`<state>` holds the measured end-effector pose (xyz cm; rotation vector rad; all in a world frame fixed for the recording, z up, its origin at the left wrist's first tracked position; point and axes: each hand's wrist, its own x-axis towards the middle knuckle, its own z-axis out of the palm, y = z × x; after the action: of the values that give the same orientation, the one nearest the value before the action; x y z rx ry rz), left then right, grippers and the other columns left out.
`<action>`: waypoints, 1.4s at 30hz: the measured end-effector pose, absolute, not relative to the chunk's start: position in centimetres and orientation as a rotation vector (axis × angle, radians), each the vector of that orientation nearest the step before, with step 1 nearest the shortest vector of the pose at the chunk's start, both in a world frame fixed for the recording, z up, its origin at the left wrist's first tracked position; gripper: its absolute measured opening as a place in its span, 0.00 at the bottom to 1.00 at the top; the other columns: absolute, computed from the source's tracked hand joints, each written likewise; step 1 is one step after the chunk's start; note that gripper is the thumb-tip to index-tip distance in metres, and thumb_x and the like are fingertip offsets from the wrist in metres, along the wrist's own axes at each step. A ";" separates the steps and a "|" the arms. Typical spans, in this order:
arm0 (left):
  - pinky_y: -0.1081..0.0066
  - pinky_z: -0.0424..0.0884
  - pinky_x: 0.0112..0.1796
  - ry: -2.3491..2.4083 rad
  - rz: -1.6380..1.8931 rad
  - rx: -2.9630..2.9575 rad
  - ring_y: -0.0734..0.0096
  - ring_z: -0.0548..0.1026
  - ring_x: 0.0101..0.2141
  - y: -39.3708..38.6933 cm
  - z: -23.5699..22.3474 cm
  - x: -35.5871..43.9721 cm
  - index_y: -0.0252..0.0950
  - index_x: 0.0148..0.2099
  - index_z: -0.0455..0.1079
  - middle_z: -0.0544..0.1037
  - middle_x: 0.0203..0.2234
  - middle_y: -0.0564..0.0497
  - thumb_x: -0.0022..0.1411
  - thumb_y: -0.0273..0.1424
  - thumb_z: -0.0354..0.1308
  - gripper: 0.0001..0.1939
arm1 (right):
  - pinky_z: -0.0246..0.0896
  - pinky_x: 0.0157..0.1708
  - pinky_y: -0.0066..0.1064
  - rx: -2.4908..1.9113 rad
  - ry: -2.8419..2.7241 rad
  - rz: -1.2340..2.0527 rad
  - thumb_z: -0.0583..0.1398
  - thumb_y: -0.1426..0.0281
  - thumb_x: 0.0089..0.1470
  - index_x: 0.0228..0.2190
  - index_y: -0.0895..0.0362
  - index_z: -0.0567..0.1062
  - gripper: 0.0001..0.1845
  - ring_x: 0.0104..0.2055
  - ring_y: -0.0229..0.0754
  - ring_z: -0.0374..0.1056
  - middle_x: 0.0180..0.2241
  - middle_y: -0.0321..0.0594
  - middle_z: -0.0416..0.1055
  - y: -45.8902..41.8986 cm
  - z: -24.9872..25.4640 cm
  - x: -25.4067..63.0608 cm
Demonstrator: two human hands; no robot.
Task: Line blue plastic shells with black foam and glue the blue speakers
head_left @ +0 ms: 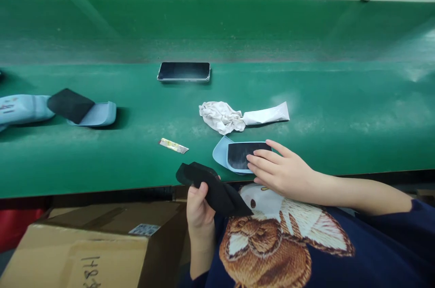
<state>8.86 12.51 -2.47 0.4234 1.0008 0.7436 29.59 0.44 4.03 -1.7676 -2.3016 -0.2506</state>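
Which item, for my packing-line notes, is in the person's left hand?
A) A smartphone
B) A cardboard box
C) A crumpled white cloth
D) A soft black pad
D: the left hand closes around the soft black pad, which droops from its fingers.

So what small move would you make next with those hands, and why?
I'd probably lay the black fabric piece from the left hand onto the pale blue shell. The right hand rests on that shell's dark patch, steadying it, and a similar blue piece along the green work surface has a black piece lying on it.
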 end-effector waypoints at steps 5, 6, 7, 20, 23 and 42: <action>0.80 0.72 0.21 0.991 0.747 0.423 0.71 0.80 0.23 12.6 -2.5 8.5 0.37 0.28 0.73 0.82 0.22 0.55 0.35 0.35 0.81 0.21 | 0.62 0.61 0.50 -1.763 -2.317 -0.258 0.58 0.73 0.65 0.45 0.58 0.80 0.11 0.52 0.46 0.72 0.52 0.42 0.77 0.4 3.6 29.6; 0.80 0.72 0.21 0.990 0.749 0.421 0.70 0.81 0.24 12.6 -2.5 8.5 0.37 0.28 0.73 0.82 0.22 0.55 0.35 0.35 0.81 0.21 | 0.62 0.61 0.50 -1.760 -2.318 -0.260 0.58 0.73 0.66 0.47 0.59 0.79 0.12 0.54 0.47 0.71 0.54 0.43 0.76 0.4 3.5 29.6; 0.80 0.72 0.21 0.988 0.752 0.419 0.70 0.81 0.24 12.6 -2.5 8.6 0.37 0.28 0.74 0.82 0.22 0.55 0.35 0.35 0.81 0.21 | 0.61 0.61 0.50 -1.758 -2.325 -0.262 0.57 0.72 0.67 0.49 0.59 0.78 0.13 0.56 0.47 0.71 0.56 0.43 0.75 0.4 3.4 29.6; 0.78 0.75 0.23 1.014 0.760 0.446 0.70 0.80 0.23 12.7 -2.2 9.2 0.37 0.26 0.72 0.82 0.22 0.55 0.32 0.37 0.81 0.23 | 0.64 0.58 0.54 -2.095 -2.116 -0.047 0.70 0.48 0.50 0.60 0.72 0.67 0.49 0.55 0.62 0.70 0.56 0.63 0.71 1.6 5.3 30.6; 0.78 0.75 0.23 1.018 0.764 0.452 0.70 0.81 0.24 12.6 -2.2 9.1 0.37 0.26 0.72 0.82 0.22 0.55 0.32 0.36 0.81 0.22 | 0.66 0.56 0.52 -2.142 -2.128 0.010 0.72 0.50 0.47 0.59 0.73 0.67 0.50 0.52 0.61 0.70 0.50 0.60 0.73 2.0 5.3 30.7; 0.81 0.72 0.20 1.007 0.732 0.481 0.72 0.80 0.24 12.7 -2.2 8.8 0.38 0.29 0.72 0.81 0.21 0.56 0.33 0.38 0.81 0.24 | 0.67 0.52 0.54 -1.973 -2.037 0.068 0.65 0.52 0.55 0.55 0.64 0.67 0.36 0.52 0.60 0.69 0.51 0.59 0.71 1.3 4.7 31.6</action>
<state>8.79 12.68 -2.24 0.4808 1.0069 0.7316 31.58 1.26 4.70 -1.9733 -2.0367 0.0677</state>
